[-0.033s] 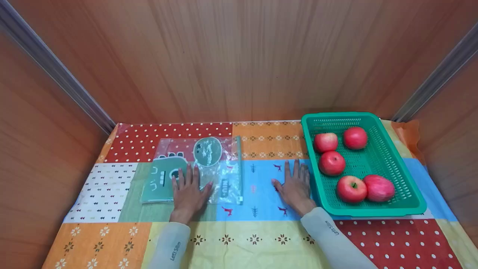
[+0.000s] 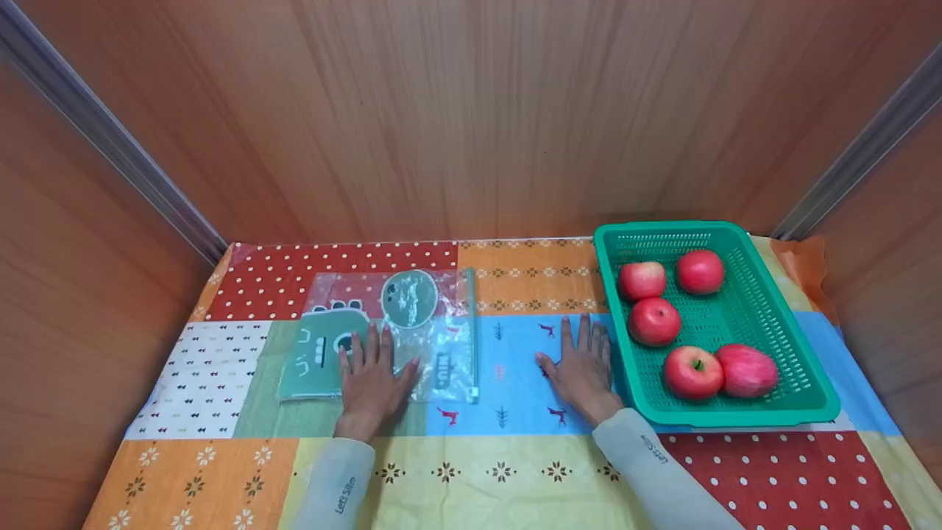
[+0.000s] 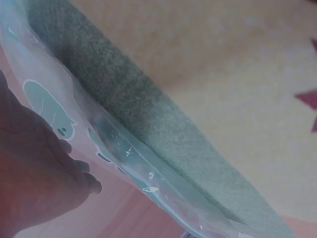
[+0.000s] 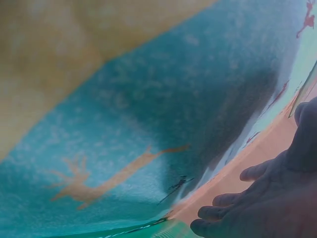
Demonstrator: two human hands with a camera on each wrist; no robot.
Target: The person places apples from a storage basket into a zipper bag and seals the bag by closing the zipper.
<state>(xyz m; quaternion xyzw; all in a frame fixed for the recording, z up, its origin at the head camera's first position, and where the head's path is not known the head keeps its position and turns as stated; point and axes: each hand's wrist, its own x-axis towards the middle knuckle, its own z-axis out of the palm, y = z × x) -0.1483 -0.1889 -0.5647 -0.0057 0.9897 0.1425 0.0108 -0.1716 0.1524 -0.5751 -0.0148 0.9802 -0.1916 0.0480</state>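
Left hand (image 2: 372,383) flat on plastic pouch (image 2: 390,335), fingers spread

Two bare hands show in the lower middle of the head view, the left hand (image 2: 372,379) and the right hand (image 2: 581,368). Both forearms wear pale grey-white long sleeves (image 2: 335,482) reaching the wrists. Small dark lettering runs along each sleeve near the cuff.

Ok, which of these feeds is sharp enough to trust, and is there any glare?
Head view: sharp and evenly lit, with slight glare on the clear zip pouch under the left hand. Left wrist view: close and soft, pouch edge blurred. Right wrist view: blurred, dim, the right hand shadowing the tablecloth.
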